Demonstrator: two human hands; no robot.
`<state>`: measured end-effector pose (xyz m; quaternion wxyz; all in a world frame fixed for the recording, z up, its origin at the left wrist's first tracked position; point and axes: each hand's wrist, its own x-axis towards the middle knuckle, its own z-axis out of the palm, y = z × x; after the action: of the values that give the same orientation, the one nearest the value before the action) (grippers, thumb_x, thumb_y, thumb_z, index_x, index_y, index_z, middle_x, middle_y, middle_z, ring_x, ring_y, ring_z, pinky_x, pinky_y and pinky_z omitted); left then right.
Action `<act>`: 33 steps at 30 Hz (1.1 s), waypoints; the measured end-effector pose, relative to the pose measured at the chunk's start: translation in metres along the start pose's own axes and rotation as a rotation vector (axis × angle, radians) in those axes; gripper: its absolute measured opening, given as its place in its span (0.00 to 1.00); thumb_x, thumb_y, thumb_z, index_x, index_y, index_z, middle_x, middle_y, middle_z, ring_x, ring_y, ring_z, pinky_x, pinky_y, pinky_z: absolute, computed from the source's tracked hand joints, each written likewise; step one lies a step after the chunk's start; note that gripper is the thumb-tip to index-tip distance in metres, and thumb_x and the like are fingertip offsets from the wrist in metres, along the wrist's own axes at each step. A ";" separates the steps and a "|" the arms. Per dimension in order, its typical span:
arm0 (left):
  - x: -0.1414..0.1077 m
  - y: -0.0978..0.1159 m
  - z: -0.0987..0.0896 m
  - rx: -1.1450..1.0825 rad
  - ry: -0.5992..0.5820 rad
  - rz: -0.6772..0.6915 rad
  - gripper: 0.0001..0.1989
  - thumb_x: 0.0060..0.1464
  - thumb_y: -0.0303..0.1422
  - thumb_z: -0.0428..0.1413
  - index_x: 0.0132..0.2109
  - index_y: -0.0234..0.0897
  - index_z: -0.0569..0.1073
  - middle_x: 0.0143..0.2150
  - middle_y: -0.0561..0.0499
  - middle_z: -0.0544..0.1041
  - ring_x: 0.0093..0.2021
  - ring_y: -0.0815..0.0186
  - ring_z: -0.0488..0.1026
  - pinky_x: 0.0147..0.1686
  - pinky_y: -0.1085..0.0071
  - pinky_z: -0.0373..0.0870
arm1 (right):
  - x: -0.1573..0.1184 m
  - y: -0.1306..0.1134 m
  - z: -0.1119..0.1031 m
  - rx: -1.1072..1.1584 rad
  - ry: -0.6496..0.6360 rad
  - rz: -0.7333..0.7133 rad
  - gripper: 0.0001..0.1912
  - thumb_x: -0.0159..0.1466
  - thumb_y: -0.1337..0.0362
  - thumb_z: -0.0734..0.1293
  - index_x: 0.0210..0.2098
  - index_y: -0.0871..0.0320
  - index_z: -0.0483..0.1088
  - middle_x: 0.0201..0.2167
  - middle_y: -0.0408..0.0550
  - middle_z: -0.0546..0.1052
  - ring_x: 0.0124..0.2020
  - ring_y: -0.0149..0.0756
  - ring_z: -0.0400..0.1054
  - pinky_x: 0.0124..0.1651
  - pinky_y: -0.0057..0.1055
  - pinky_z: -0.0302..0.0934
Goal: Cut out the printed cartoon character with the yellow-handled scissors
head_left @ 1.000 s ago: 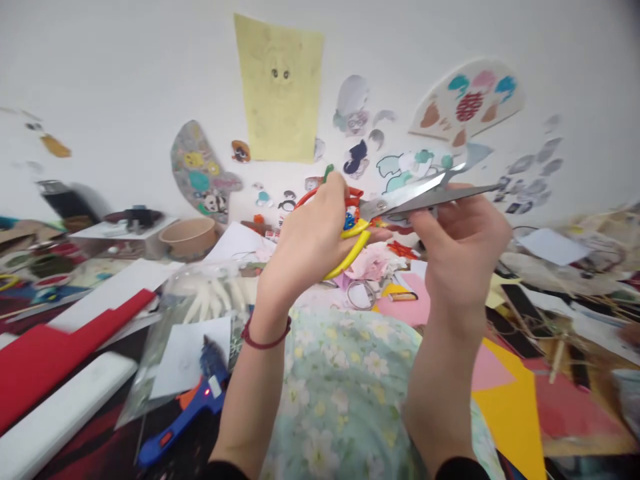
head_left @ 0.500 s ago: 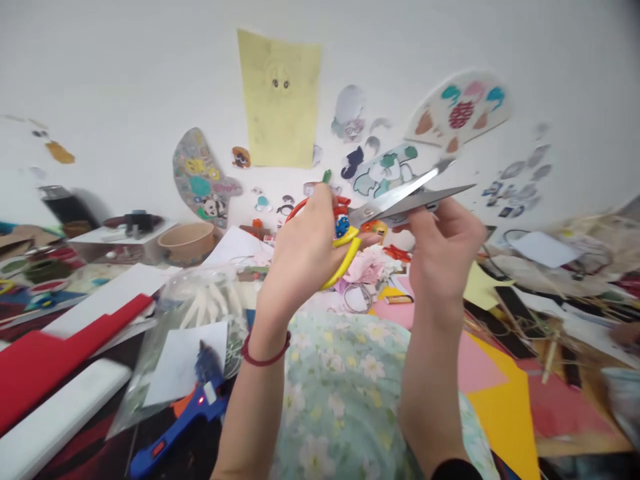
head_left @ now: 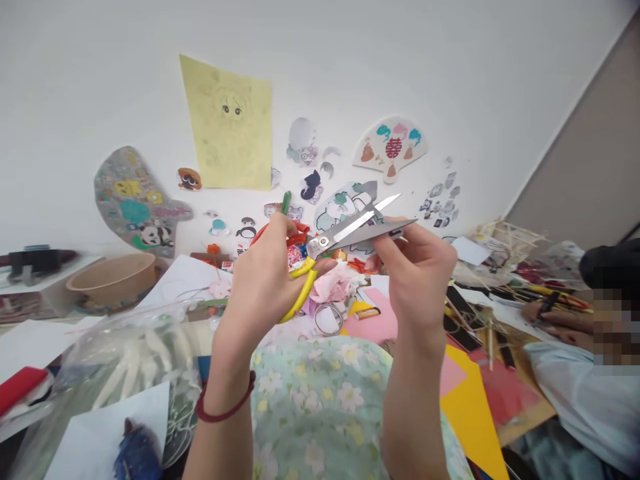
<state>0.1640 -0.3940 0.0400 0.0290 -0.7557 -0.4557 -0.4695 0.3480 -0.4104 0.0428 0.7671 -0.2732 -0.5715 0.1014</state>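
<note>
Scissors (head_left: 324, 241) with one red and one yellow handle are held up at the middle of the view, blades apart and pointing right. My left hand (head_left: 267, 277) is closed around their handles. A green tip (head_left: 286, 203) sticks up behind this hand; what it belongs to is hidden. My right hand (head_left: 417, 267) is pinched close to the blade tips. Whatever lies between its fingers is too small and too covered by the blades to name. Below, a flowered cloth (head_left: 320, 393) covers the lap area.
On the cluttered table are pink crumpled material (head_left: 335, 283), a tape roll (head_left: 329, 319), yellow paper (head_left: 470, 400) and a plastic bag (head_left: 115, 347). A blue glue gun (head_left: 137, 450) lies lower left. At right, another person's hand (head_left: 555, 317) holds a dark pen-like object.
The view has swung right, so the wall and table things sit farther left. Another person has come into view at right. Both my hands keep their holds, the scissors still spread.
</note>
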 end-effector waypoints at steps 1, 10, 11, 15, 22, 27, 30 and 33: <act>0.000 0.000 0.001 0.001 0.003 0.004 0.27 0.54 0.58 0.56 0.46 0.42 0.60 0.42 0.50 0.76 0.32 0.64 0.70 0.32 0.66 0.62 | 0.000 0.000 -0.001 -0.013 -0.003 -0.011 0.04 0.60 0.67 0.73 0.32 0.53 0.81 0.18 0.36 0.71 0.17 0.23 0.63 0.20 0.23 0.60; -0.002 -0.001 -0.001 0.011 0.031 0.071 0.27 0.55 0.57 0.58 0.47 0.41 0.62 0.43 0.49 0.77 0.33 0.65 0.73 0.29 0.67 0.64 | -0.004 -0.010 -0.004 -0.096 -0.083 -0.078 0.04 0.60 0.70 0.72 0.32 0.55 0.79 0.22 0.37 0.72 0.18 0.22 0.63 0.20 0.23 0.61; -0.002 -0.001 -0.001 0.009 0.036 0.074 0.27 0.55 0.56 0.58 0.47 0.41 0.62 0.43 0.49 0.77 0.35 0.64 0.74 0.29 0.67 0.64 | -0.005 -0.011 -0.004 -0.109 -0.085 -0.085 0.05 0.60 0.70 0.71 0.32 0.55 0.79 0.21 0.37 0.71 0.19 0.22 0.63 0.20 0.23 0.61; -0.002 0.002 -0.002 0.005 0.051 0.099 0.27 0.55 0.57 0.58 0.47 0.41 0.63 0.43 0.49 0.77 0.39 0.62 0.76 0.29 0.67 0.64 | -0.007 -0.016 -0.005 -0.144 -0.098 -0.117 0.07 0.61 0.72 0.71 0.30 0.55 0.80 0.24 0.38 0.74 0.21 0.22 0.63 0.21 0.23 0.61; -0.003 0.005 -0.003 0.016 0.065 0.110 0.25 0.55 0.55 0.59 0.46 0.41 0.62 0.44 0.49 0.77 0.40 0.61 0.76 0.28 0.67 0.63 | -0.009 -0.020 -0.006 -0.170 -0.107 -0.126 0.07 0.60 0.72 0.72 0.29 0.55 0.80 0.28 0.40 0.77 0.23 0.23 0.64 0.22 0.23 0.63; -0.004 0.004 -0.003 -0.012 0.043 0.114 0.24 0.56 0.53 0.59 0.47 0.42 0.62 0.49 0.48 0.77 0.38 0.63 0.76 0.29 0.68 0.64 | -0.009 -0.019 -0.005 -0.150 -0.132 -0.119 0.06 0.61 0.71 0.72 0.29 0.54 0.79 0.29 0.39 0.77 0.24 0.23 0.65 0.22 0.24 0.63; -0.004 0.003 -0.002 -0.034 0.013 0.094 0.25 0.55 0.55 0.58 0.47 0.42 0.62 0.51 0.46 0.77 0.37 0.63 0.76 0.30 0.67 0.65 | -0.009 -0.019 -0.005 -0.152 -0.139 -0.120 0.07 0.61 0.72 0.72 0.29 0.54 0.79 0.30 0.39 0.77 0.24 0.23 0.66 0.23 0.24 0.64; -0.003 0.003 -0.002 -0.039 0.000 0.077 0.26 0.55 0.56 0.58 0.46 0.42 0.61 0.51 0.45 0.77 0.37 0.62 0.75 0.31 0.65 0.67 | -0.009 -0.020 -0.004 -0.183 -0.122 -0.140 0.07 0.61 0.72 0.72 0.27 0.55 0.78 0.28 0.39 0.76 0.24 0.23 0.65 0.24 0.24 0.64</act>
<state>0.1639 -0.3988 0.0398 0.0324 -0.7730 -0.4171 -0.4770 0.3459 -0.4322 0.0448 0.7079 -0.2951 -0.6416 0.0116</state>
